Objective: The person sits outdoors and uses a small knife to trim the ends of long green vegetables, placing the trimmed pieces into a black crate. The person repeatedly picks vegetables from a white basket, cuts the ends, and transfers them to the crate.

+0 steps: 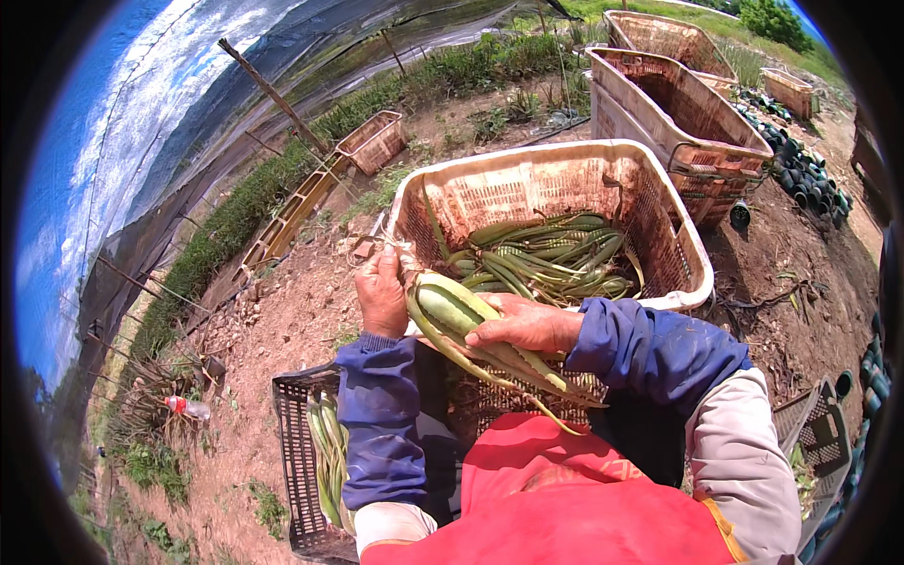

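Observation:
An aloe plant with thick green leaves and toothed edges slants across in front of me, its root end at the upper left and its leaf tips toward my lap. My left hand grips it by the pale, stringy root end, thumb up. Around the leaves, near the middle, my right hand is closed. Just beyond both hands stands a large, dirt-stained pale plastic crate. Inside it lies a heap of aloe plants. To my lower left, more aloe plants lie in a black plastic crate.
Stacked stained crates stand at the far right, near piles of dark plant pots. A yellow ladder-like frame and a smaller crate lie left, beside shade netting. A plastic bottle rests on the soil.

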`<state>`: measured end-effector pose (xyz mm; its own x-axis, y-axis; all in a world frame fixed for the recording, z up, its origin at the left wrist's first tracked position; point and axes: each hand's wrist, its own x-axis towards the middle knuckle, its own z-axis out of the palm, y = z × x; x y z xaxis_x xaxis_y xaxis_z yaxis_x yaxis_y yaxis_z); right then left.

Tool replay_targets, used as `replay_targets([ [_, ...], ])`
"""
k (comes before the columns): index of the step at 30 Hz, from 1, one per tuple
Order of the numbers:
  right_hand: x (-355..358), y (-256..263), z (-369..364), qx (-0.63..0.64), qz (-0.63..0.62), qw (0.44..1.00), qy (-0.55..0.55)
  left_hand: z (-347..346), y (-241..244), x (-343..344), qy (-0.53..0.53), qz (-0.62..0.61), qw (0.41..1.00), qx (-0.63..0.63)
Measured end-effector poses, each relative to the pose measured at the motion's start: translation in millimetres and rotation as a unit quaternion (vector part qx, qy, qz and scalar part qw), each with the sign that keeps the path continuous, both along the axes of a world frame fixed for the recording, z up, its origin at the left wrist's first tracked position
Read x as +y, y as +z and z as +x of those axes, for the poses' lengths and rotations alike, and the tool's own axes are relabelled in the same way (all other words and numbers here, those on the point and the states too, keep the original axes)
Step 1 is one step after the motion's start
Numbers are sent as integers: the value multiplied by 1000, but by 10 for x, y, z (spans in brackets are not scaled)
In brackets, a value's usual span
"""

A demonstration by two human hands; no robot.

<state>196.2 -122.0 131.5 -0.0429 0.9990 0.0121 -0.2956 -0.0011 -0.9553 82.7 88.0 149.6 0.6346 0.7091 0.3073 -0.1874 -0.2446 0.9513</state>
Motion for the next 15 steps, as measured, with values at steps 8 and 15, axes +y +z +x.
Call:
replay_targets([
  [8,-372,52,444,-52,-20,995,-87,49,144,111,-92,-8,964,249],
  [15,-307,-3,459,-3,0,996,-93,-532,-515,-588,-443,-49,821,356],
])
